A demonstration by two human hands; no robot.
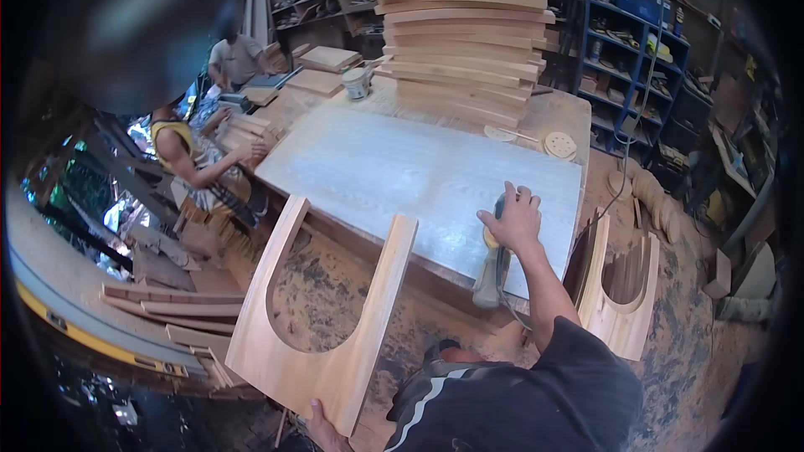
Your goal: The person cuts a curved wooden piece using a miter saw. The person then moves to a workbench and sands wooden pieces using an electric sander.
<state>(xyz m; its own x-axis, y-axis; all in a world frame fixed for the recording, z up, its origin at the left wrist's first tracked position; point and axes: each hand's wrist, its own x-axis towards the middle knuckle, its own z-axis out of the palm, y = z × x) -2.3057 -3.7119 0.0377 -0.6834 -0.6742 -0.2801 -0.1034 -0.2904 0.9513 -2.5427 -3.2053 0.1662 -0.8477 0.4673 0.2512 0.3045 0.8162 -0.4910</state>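
My left hand (328,428) grips the lower edge of a U-shaped wooden panel (322,356), its thumb on the face. The panel's two arms point up toward the workbench. My right hand (514,219) rests over the top of a power sander (492,272) at the near right part of a pale, flat board (377,167). Its fingers are spread and bent over the tool, and part of the sander is hidden beneath them. The sander's dust bag end hangs toward the board's near edge.
A tall stack of curved wooden pieces (465,42) stands behind the board, near a small bucket (357,84) and sanding discs (560,145). More cut panels (624,310) lean at the right. A person (197,159) is at the left; another (239,59) sits farther back.
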